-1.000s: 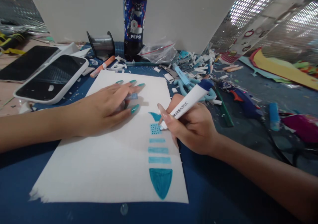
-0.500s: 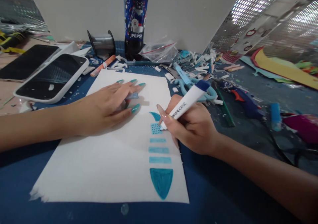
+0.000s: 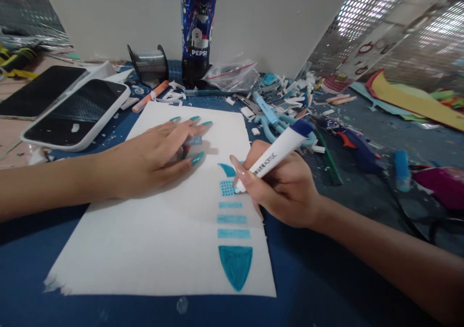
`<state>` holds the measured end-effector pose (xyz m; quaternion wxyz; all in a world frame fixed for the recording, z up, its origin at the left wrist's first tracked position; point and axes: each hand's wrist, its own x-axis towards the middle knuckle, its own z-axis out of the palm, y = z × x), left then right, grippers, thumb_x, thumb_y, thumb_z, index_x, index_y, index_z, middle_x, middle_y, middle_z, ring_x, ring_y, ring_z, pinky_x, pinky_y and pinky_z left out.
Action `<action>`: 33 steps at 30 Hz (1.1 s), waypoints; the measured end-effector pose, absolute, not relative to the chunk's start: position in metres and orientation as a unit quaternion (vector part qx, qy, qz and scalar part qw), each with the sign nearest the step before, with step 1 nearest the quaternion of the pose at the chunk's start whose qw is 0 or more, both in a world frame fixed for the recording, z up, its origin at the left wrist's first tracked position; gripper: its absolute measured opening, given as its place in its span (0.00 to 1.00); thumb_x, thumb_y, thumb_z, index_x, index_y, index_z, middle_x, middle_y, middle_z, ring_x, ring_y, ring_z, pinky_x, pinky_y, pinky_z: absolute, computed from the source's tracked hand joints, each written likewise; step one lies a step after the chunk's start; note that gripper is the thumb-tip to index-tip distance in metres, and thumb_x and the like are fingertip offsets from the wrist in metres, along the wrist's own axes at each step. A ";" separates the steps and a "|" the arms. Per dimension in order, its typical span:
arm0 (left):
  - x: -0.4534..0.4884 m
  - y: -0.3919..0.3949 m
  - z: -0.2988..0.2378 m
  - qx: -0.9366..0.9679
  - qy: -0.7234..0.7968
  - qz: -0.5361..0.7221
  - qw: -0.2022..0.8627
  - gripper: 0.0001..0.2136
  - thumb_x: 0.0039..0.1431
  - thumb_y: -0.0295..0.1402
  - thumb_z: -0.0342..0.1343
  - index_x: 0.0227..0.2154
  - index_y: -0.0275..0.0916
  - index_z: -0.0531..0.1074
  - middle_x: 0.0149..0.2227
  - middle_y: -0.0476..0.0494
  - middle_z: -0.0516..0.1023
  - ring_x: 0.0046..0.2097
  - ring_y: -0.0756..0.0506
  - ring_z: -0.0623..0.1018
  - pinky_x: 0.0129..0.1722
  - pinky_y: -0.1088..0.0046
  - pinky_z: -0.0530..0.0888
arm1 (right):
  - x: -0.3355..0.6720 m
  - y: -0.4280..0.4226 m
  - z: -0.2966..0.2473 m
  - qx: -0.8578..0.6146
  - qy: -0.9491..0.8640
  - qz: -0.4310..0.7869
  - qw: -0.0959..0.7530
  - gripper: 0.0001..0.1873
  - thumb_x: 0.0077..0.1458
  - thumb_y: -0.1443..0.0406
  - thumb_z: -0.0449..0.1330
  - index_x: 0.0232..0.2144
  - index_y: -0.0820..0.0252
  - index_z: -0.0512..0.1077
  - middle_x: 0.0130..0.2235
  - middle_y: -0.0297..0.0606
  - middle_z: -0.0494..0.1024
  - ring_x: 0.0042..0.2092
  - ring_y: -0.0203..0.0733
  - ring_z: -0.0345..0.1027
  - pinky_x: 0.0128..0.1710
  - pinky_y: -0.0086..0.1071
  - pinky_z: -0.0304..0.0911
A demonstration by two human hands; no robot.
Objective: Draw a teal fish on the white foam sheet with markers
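A white sheet of paper [image 3: 152, 249] lies on the blue table. Down its right side runs a blue fish-like drawing: a solid pointed piece [image 3: 235, 266], several light-blue bars [image 3: 234, 233], a dotted square [image 3: 227, 188] and a curved tail shape [image 3: 227, 170]. My right hand [image 3: 279, 184] is closed around a white acrylic marker [image 3: 279, 150] with a dark blue end, its tip at the right edge of the dotted square. My left hand [image 3: 155, 160] rests on the paper, fingers forward. A translucent bluish cap [image 3: 195, 140] sticks out between its thumb and index finger, just above the sheet.
Light-blue scissors [image 3: 268, 116] and a heap of scraps [image 3: 286, 92] lie behind my right hand. Two phones [image 3: 78, 116] are at the left. A Pepsi bottle [image 3: 199, 32], a spool [image 3: 148, 66] and a plastic bag [image 3: 232, 75] stand at the back. A glue gun [image 3: 362, 148] lies right.
The marker has tilted slightly, its dark end shifting right and down, and its tip has moved a little down and right along the dotted square. My left hand stays put.
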<state>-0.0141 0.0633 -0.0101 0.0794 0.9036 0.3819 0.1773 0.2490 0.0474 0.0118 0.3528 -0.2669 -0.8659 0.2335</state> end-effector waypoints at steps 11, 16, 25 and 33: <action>-0.015 0.063 -0.009 0.899 0.396 0.166 0.083 0.26 0.72 0.45 0.39 0.67 0.39 0.56 0.67 0.39 0.67 0.68 0.39 0.66 0.63 0.59 0.68 | 0.248 0.047 0.012 -0.236 -0.870 0.214 0.376 0.15 0.60 0.70 0.56 0.22 0.56 0.66 0.25 0.32 0.72 0.22 0.32 0.64 0.21 0.30 0.62; -0.015 0.065 -0.007 0.900 0.399 0.155 0.084 0.26 0.73 0.44 0.39 0.68 0.39 0.55 0.66 0.37 0.66 0.67 0.39 0.68 0.61 0.59 0.70 | 0.242 0.032 0.015 -0.284 -0.825 0.287 0.396 0.15 0.64 0.69 0.55 0.24 0.57 0.66 0.25 0.31 0.71 0.20 0.29 0.63 0.19 0.28 0.60; -0.010 0.065 -0.006 0.902 0.395 0.158 0.075 0.26 0.71 0.43 0.38 0.66 0.35 0.57 0.63 0.33 0.69 0.63 0.39 0.71 0.59 0.61 0.71 | 0.237 0.026 0.014 -0.303 -0.819 0.359 0.329 0.10 0.64 0.66 0.56 0.28 0.57 0.64 0.17 0.24 0.63 0.15 0.28 0.56 0.15 0.25 0.52; -0.007 0.064 0.001 0.895 0.414 0.130 0.102 0.28 0.68 0.44 0.39 0.66 0.33 0.56 0.65 0.31 0.67 0.63 0.37 0.71 0.60 0.57 0.69 | 0.236 0.027 0.013 -0.289 -0.834 0.329 0.337 0.11 0.64 0.69 0.56 0.28 0.59 0.64 0.19 0.25 0.64 0.17 0.27 0.59 0.17 0.25 0.54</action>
